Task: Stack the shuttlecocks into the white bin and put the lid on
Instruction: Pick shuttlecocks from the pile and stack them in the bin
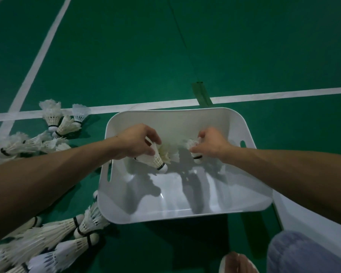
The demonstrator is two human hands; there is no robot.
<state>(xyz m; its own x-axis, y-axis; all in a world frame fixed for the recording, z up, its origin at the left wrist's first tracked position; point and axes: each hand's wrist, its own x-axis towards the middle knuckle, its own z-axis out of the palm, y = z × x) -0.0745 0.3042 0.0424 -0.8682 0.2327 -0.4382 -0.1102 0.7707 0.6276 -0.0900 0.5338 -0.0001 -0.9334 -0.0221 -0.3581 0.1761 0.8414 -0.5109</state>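
Left hand (136, 141): fingers and thumb are curled around the feather skirt of the first shuttlecock (157, 159). Its cork tip with a black band points down and toward the person. Right hand (212, 141): fingers are closed around the second shuttlecock (196, 156), whose feathers are mostly hidden in the palm and whose banded cork shows below the thumb. Both hands and both shuttlecocks are inside the outline of the white bin (165, 119), above its floor. Whether either cork touches the bottom cannot be told. A further tuft of feathers (170, 152) shows between the two hands, and its support is unclear.

The bin stands open on the green court floor (126, 56), just on the near side of a white line (283, 93). One handle slot (109, 172) is cut in its left wall and another in its right wall.

Loose shuttlecocks (67, 233) lie on the floor to the left of the bin in three clusters: far, middle and near. The nearest ones touch the bin's left front corner. A strip of green tape (202, 93) crosses the white line beyond the bin. A white flat object (295, 213) lies just beside the bin's right side. Whether it is the lid cannot be told. A knee in blue-grey fabric (303, 253) occupies the lower right corner.
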